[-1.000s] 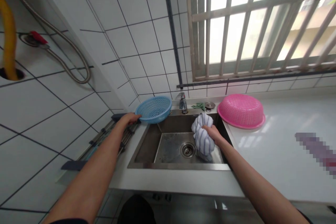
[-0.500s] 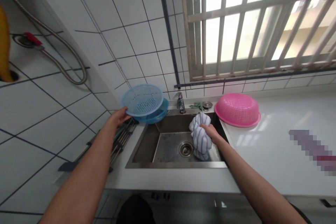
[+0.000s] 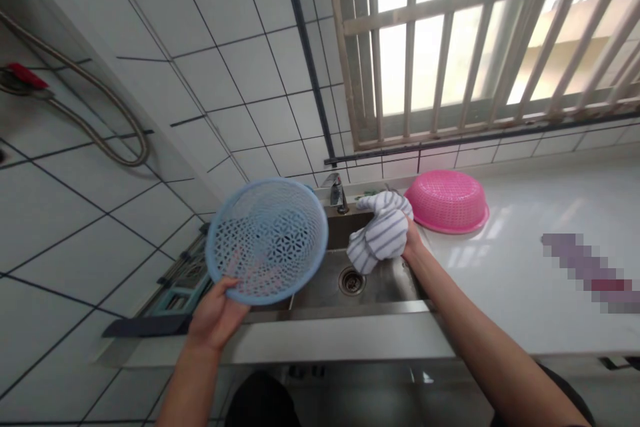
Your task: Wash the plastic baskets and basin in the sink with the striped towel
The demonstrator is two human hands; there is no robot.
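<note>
My left hand (image 3: 216, 313) grips the rim of a light blue plastic strainer basket (image 3: 267, 239), held tilted up over the left side of the steel sink (image 3: 380, 283) with its inside facing me. My right hand (image 3: 413, 240) is closed on a bunched white cloth with grey stripes (image 3: 380, 235), held above the sink's right side. The drain (image 3: 351, 280) shows below the cloth.
A pink basket (image 3: 447, 200) lies upside down on the white counter (image 3: 525, 280) right of the sink. The tap (image 3: 336, 191) stands behind the sink. A dark drying rack (image 3: 173, 287) lies to the left. Tiled walls and a barred window (image 3: 475, 47) surround the counter.
My left hand lifted the blue basket from the sink's back left corner and brought it toward me, tilted up. My right hand raised the striped cloth out of the sink.
</note>
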